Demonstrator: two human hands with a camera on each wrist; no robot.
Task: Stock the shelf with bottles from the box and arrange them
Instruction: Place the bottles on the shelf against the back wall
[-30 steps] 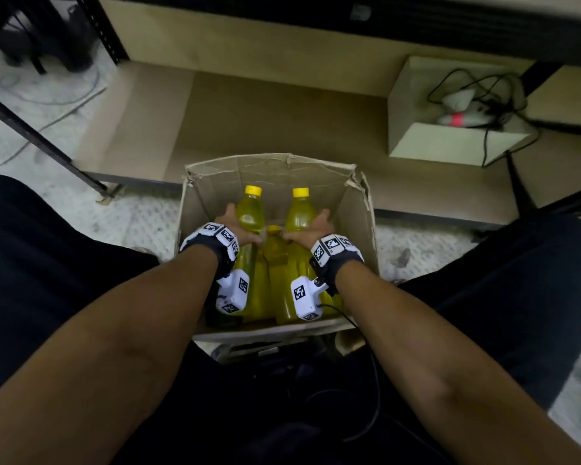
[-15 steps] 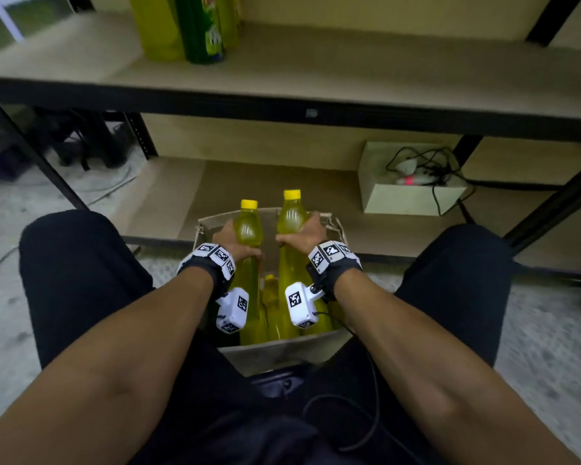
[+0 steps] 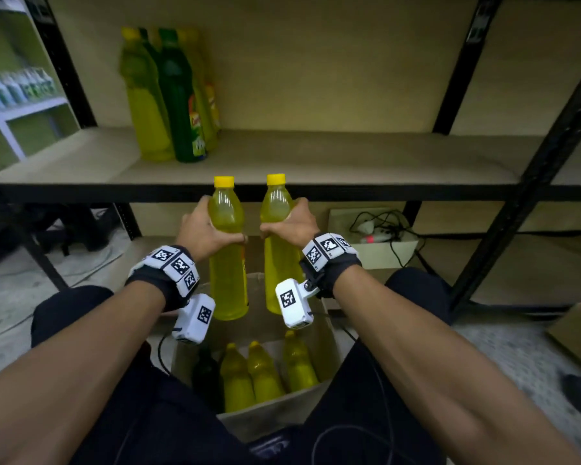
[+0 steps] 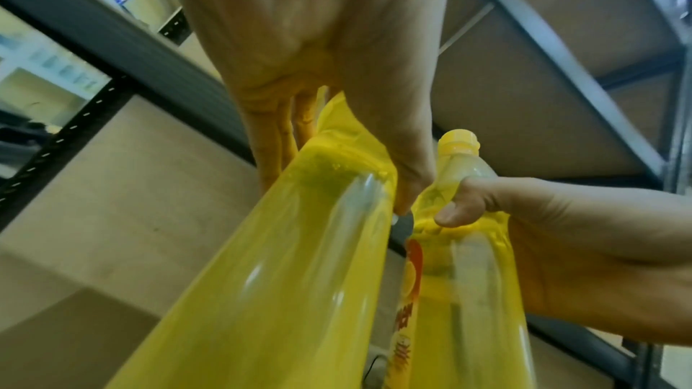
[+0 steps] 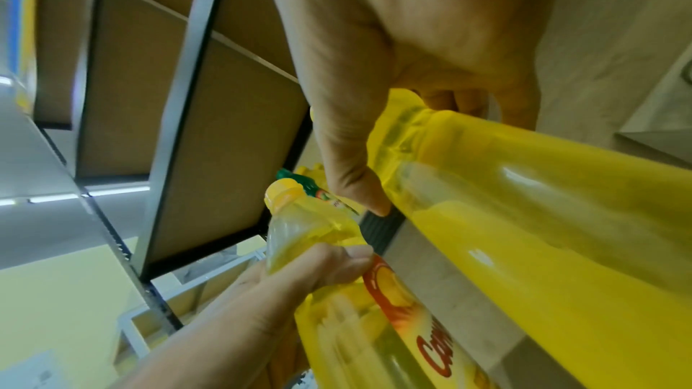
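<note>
two yellow-capped clear plastic bottles of yellow drink upright above open cardboard box point(image 3: 329, 333): left hand point(image 3: 204, 231) grip wraps left bottle point(image 3: 228, 263), right hand point(image 3: 294, 223) grip wraps right bottle point(image 3: 277, 229), near shelf point(image 3: 316, 162) edge.

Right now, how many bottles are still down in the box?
4 that show: in the box, a dark bottle at the left, then three yellow bottles beside it. More may hide under the arms and wrist cameras.
</note>
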